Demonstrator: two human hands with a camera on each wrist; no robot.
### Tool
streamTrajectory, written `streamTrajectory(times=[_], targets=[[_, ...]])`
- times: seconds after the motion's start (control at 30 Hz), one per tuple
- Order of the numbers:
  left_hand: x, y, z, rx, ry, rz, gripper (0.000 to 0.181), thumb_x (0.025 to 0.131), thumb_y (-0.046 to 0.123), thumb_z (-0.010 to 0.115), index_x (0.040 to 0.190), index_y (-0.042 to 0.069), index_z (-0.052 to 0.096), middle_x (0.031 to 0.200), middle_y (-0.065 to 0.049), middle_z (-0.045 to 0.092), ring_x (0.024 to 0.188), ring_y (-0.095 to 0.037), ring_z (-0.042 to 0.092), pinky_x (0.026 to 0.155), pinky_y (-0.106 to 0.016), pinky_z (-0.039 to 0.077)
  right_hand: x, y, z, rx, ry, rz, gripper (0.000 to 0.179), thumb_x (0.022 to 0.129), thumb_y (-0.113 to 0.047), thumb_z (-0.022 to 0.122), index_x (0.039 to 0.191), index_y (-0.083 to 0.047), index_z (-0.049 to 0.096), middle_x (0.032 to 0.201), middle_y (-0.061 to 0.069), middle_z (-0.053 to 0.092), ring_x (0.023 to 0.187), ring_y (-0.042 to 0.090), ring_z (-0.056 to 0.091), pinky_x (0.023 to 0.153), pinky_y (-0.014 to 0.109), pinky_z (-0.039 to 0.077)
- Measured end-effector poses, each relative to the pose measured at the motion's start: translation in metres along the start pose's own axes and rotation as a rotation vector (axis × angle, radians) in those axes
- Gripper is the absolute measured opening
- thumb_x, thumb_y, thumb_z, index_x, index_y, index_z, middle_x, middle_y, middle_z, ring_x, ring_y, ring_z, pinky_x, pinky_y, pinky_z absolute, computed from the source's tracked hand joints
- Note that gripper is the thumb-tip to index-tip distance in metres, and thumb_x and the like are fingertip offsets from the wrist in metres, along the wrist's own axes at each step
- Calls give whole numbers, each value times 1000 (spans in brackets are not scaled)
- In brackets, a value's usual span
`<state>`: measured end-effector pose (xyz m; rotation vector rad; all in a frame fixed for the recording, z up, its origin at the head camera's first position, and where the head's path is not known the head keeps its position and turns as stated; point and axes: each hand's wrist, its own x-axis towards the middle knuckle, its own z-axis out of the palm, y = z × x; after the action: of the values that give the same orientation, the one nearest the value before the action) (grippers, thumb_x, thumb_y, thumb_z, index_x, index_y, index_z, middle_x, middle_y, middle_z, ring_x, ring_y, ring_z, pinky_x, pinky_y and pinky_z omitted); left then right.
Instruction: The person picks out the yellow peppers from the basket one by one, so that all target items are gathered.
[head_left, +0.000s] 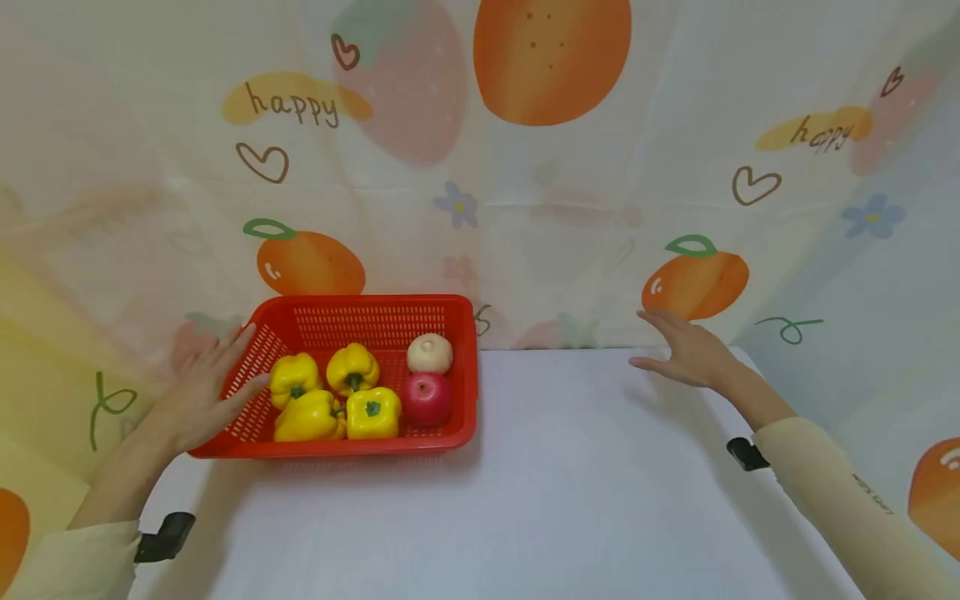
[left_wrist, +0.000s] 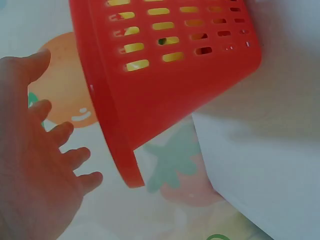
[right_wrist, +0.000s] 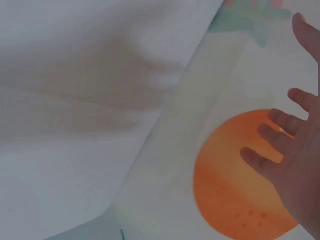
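A white surface (head_left: 555, 508) bears a red slotted plastic basket (head_left: 467, 375); left hand (head_left: 201, 400) beside it, right hand (head_left: 692, 352) apart, both released.

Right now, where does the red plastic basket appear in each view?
Head: the red plastic basket is left of center.
Left wrist: it spans the upper middle, cut off by the top edge.
Right wrist: not in it.
Shared landmark: white tabletop, lower in head, right in left wrist, left in right wrist.
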<state>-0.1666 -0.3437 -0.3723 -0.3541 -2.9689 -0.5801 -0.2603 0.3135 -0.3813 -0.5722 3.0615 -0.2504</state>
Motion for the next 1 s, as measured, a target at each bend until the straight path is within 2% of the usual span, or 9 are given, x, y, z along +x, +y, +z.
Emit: streamTrajectory(times=[0.13,0.37,0.53,0.63,0.7,0.8,0.93,0.97,1.0], targets=[[-3,4,-2,-20,76,6,81,97,38,58,159,15,9,160,-23,14,138,-56,19,94,-79,24,2,-16,-6,2,10,-26,88,86,-64,61,148,-4,40,151,23,36,135,44,37,102,64,36],[-17,3,4,-139,254,27,70,96,17,63,155,9,27,143,-32,40,124,-55,39,92,-76,31,5,-50,-12,58,47,-95,87,83,-64,66,146,-7,45,150,18,41,134,40,41,100,61,40],[-25,0,13,-222,309,-6,65,95,11,62,152,3,32,139,-35,41,120,-58,39,92,-76,31,8,-72,-13,102,68,-148,84,83,-58,69,147,-11,44,151,14,40,130,37,46,97,57,44],[-29,-4,17,-262,295,-53,64,96,13,61,151,0,31,139,-35,40,116,-56,43,96,-44,48,11,-88,-15,132,71,-189,82,84,-56,70,148,-12,42,152,11,39,129,35,49,96,54,47],[-32,-4,18,-291,277,-96,63,98,14,59,152,0,29,140,-34,40,113,-56,45,81,-17,47,13,-100,-15,157,72,-213,82,84,-54,71,148,-13,42,152,9,39,129,34,49,95,54,48],[-35,-6,20,-338,254,-158,65,99,18,58,153,0,25,141,-36,39,113,-61,47,70,-4,42,18,-118,-14,189,74,-244,80,84,-53,71,148,-15,42,152,7,39,130,32,49,95,53,48],[-36,-7,25,-381,267,-216,66,99,19,57,153,0,24,141,-38,37,113,-62,47,68,-4,43,27,-139,-8,232,63,-277,80,84,-51,73,149,-15,42,152,6,39,135,29,44,100,53,44],[-36,-8,27,-390,274,-231,65,100,19,56,153,1,24,142,-37,38,113,-57,51,65,0,36,30,-145,-7,243,60,-283,80,84,-50,73,149,-15,42,152,6,39,136,29,42,102,53,43],[-37,-9,29,-400,283,-246,64,100,20,55,153,2,25,142,-36,38,112,-47,57,65,0,37,33,-150,-6,258,56,-286,80,84,-49,73,149,-15,42,153,6,39,137,28,41,103,53,42]])
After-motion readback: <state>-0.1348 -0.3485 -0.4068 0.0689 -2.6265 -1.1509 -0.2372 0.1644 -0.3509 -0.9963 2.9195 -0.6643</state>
